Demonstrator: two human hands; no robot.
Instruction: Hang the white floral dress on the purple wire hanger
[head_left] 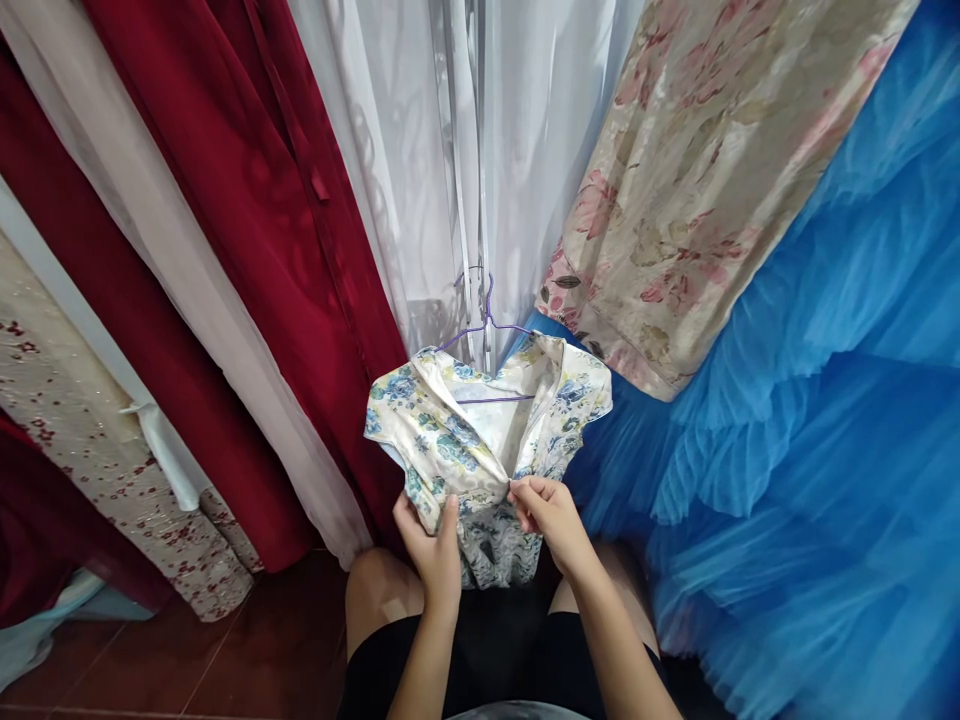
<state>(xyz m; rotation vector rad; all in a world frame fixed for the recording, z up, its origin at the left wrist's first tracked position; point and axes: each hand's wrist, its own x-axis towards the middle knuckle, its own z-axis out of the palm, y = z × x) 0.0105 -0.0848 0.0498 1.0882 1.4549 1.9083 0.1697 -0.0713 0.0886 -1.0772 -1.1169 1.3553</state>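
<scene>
A short-sleeved floral dress point(457, 440), cream with blue flowers and a crossed V neckline, hangs on a purple wire hanger point(491, 315) in front of me. My left hand point(435, 550) grips the dress at its left side, thumb on the front and fingers behind the cloth. At the bottom of the V neckline, my right hand point(544, 510) pinches the fabric edge between thumb and fingertips. Below my hands the darker patterned lower part of the dress bunches up between my knees.
Dark red drapes point(300, 250) hang to the left, with white fabric point(525, 150) straight ahead. On the right are a pink-flowered beige cloth point(675, 200) and a ruffled blue tulle gown point(810, 450). Brown floor tiles point(262, 650) show at lower left.
</scene>
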